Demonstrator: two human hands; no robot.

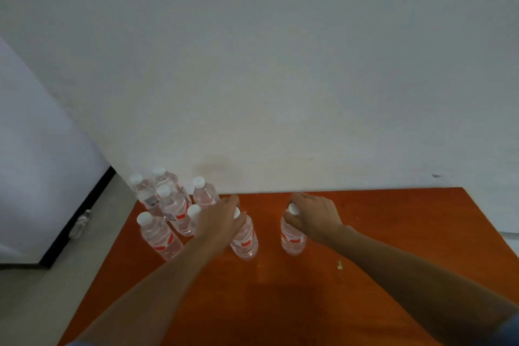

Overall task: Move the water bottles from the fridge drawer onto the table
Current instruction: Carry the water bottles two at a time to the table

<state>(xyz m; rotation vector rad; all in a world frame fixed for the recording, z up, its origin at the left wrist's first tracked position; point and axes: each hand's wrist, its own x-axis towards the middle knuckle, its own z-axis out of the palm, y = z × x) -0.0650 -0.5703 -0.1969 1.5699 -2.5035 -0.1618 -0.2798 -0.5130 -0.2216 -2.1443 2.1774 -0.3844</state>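
Several clear water bottles with white caps and red labels stand in a cluster point(168, 205) at the far left corner of the orange-brown table point(393, 233). My left hand point(220, 219) grips the neck of one upright bottle point(245, 239) at the right edge of that cluster. My right hand point(311, 216) holds the top of another upright bottle point(292, 239), which stands apart to the right. Both bottles rest on the table. The fridge drawer is out of view.
A white wall point(280, 64) runs right behind the table's far edge. A white appliance or door panel point(42, 177) with a dark lower edge stands left of the table, above a grey floor point(56, 303). A small pale speck point(339, 265) lies on the tabletop.
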